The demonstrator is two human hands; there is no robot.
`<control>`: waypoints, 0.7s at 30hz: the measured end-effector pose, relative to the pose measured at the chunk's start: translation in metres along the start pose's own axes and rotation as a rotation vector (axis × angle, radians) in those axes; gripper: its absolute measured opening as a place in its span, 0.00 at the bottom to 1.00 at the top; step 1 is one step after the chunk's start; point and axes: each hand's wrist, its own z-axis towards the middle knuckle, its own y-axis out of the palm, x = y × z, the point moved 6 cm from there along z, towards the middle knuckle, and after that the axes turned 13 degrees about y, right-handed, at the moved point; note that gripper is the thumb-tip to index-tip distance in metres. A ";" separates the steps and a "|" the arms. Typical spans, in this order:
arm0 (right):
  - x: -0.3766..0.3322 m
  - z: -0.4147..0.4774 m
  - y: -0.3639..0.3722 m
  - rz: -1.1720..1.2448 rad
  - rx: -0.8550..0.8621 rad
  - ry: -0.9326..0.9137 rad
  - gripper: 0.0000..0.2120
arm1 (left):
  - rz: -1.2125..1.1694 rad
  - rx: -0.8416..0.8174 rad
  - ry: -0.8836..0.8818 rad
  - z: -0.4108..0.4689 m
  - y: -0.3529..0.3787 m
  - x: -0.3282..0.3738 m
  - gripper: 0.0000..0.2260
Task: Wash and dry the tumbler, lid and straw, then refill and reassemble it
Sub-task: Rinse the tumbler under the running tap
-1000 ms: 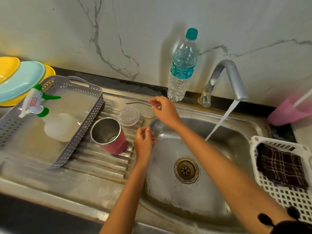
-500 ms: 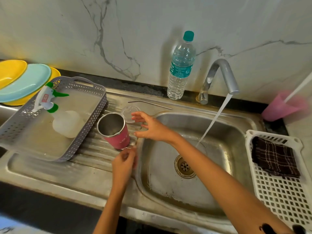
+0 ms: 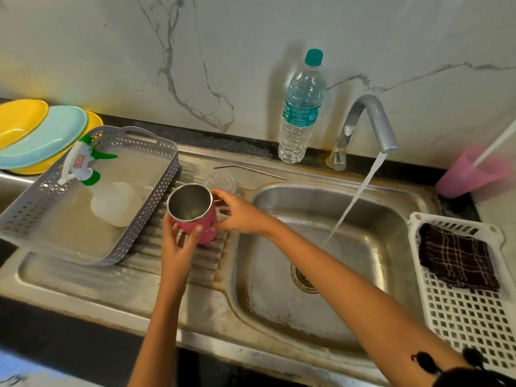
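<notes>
left hand point(image 3: 178, 248), right hand point(image 3: 241, 215), each grip curled round pink tumbler point(image 3: 210, 222), bottle label point(image 3: 300, 115) writing illegible

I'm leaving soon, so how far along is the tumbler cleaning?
Early. Done: it's apart, with the straw and lid lying loose on the sink, and the tap running. In hand: the left hand and right hand grip the empty tumbler. Left, apparently: washing all three, drying with the cloth, refilling, likely from the bottle, and reassembling.
</notes>
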 end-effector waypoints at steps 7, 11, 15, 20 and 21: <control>0.028 -0.027 -0.023 0.142 0.050 0.040 0.37 | -0.073 -0.036 -0.011 0.001 0.028 0.010 0.36; 0.068 -0.067 -0.045 0.252 0.112 0.083 0.40 | -0.156 -0.220 -0.037 -0.004 0.081 0.017 0.36; 0.118 -0.107 -0.065 0.402 0.323 0.170 0.45 | -0.134 -0.420 -0.067 -0.019 0.147 0.009 0.35; 0.165 -0.140 -0.100 0.538 0.628 0.245 0.40 | -0.179 -0.626 -0.169 -0.028 0.222 0.000 0.33; 0.172 -0.142 -0.106 0.557 0.660 0.254 0.41 | -0.196 -0.672 -0.173 -0.029 0.234 0.001 0.30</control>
